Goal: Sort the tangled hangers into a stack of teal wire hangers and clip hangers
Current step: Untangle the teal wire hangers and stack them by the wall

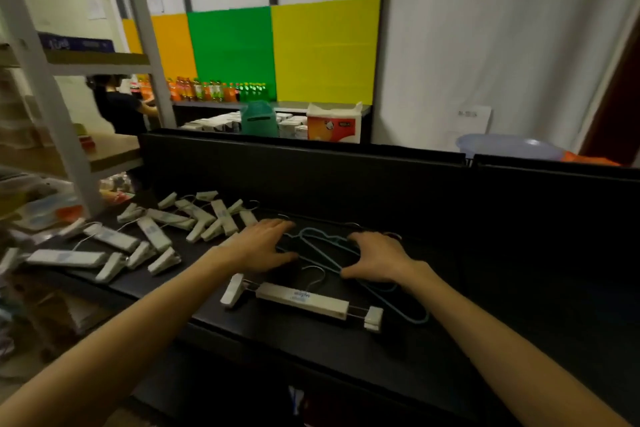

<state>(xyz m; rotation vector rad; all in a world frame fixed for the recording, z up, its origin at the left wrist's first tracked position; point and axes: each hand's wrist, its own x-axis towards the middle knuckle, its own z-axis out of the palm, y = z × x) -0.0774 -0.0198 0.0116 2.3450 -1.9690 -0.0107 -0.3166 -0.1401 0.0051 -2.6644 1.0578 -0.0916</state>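
Observation:
Teal wire hangers [323, 246] lie tangled on the black table [485, 288], between my two hands. My left hand [266, 243] rests flat on their left side with straight fingers. My right hand [377, 258] arches over their right side, fingertips and thumb touching the wires. A white clip hanger [301, 298] lies just in front of the hands, its metal hook reaching up toward the teal wires. Several more white clip hangers [152, 236] lie in a loose pile to the left.
A raised black back panel [311, 166] borders the table behind the hangers. A grey shelf frame [52, 97] stands at the left. Beyond are bottles, boxes and a person in dark clothes. A pale plastic basin [509, 146] sits at the back right.

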